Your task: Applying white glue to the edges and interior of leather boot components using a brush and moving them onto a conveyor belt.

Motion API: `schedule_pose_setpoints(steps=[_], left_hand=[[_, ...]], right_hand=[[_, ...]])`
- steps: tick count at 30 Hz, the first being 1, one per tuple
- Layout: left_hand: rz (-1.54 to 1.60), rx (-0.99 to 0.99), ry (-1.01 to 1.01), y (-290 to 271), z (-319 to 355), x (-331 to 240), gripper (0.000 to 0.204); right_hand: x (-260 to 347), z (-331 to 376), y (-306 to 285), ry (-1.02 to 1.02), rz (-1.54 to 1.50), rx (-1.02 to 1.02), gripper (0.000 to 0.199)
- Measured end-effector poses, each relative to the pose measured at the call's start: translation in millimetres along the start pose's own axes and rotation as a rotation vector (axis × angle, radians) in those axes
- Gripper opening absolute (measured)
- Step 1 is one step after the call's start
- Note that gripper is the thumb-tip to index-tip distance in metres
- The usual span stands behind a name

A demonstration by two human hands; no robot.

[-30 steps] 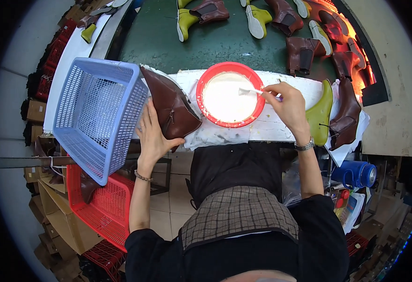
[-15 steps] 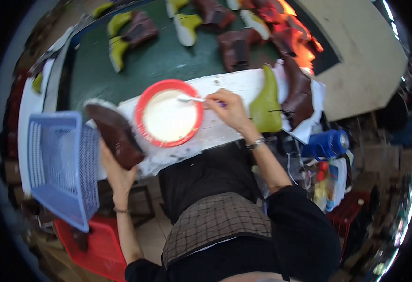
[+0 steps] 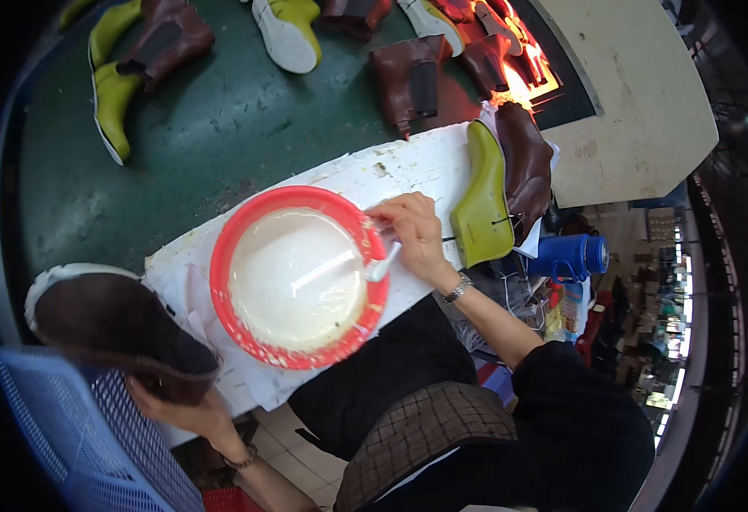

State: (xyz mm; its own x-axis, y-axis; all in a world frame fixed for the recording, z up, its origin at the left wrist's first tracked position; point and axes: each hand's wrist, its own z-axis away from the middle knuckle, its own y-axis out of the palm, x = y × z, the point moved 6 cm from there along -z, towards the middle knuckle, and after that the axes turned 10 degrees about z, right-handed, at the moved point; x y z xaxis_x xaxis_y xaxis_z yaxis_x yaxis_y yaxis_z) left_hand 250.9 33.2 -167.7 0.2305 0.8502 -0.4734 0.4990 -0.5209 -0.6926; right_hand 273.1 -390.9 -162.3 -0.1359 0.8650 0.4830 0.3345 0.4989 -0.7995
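My left hand [image 3: 188, 414] grips a brown boot [image 3: 118, 328] from below, its underside turned up and a white edge round its far end. The boot is above a blue plastic basket. In my right hand [image 3: 412, 230] is a brush [image 3: 380, 266], its white tip against the right rim of a red bowl [image 3: 229, 243]; the fingers are closed round the handle. Milky white liquid [image 3: 293, 277] fills much of the bowl, which stands on a white board [image 3: 374, 171]. Right of my right hand, a yellow-green shoe last [image 3: 482, 200] leans beside another brown boot [image 3: 527, 175].
Several brown boots on yellow-green lasts [image 3: 156, 51] lie across the dark green surface [image 3: 195, 136]. An orange glow [image 3: 523, 77] lights the far right ones. The blue basket [image 3: 67, 427] is at the near left, a blue flask [image 3: 570, 256] at the right.
The view has shifted closer and turned. My right hand has brought the brush from over the liquid to the bowl's right rim. My left hand still holds the boot, now tilted flatter.
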Motion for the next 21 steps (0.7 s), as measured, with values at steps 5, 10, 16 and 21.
schedule_pose_setpoints(steps=[5, 10, 16, 21], left_hand=[[0.225, 0.004, -0.15, -2, 20, 25, 0.105], [0.376, 0.035, -0.443, 40, 70, 82, 0.103], [0.404, 0.121, -0.469, 62, 82, 97, 0.104], [0.403, 0.164, -0.469, 65, 92, 106, 0.104]], right_hand=[[7, -6, 6, 0.063, 0.092, 0.1, 0.047], [-6, 3, 12, 0.157, 0.162, 0.177, 0.063], [-13, 9, 14, 0.276, 0.159, 0.188, 0.078], [1, -7, 17, 0.217, 0.201, 0.198, 0.078]])
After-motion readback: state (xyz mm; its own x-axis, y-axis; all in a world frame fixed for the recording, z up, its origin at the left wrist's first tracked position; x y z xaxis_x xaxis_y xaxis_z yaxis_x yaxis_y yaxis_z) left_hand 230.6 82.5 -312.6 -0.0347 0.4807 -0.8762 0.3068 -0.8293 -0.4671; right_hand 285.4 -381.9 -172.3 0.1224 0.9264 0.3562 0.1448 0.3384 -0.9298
